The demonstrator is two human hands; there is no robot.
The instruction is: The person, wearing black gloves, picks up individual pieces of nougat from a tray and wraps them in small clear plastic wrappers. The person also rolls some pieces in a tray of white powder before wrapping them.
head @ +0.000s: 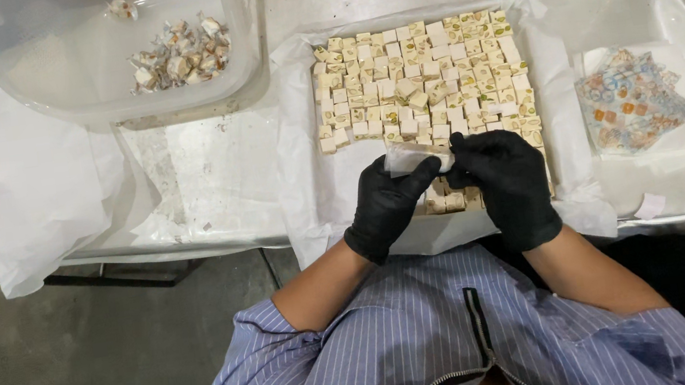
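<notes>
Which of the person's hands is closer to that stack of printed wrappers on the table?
Right. The right hand sits just left of the printed wrappers; the left hand is farther left, beyond it.

We are viewing from a single head-worn camera, looking steeply down over the wearer's striped shirt (452,338) onto the desk (215,175), sitting close enough that the desk is filling the upper frame.

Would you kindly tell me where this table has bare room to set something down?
Bare metal table shows between the clear plastic tub and the nougat cubes. It is crowded at the cubes, where both gloved hands work, and at the wrapper stack on the right.
</notes>
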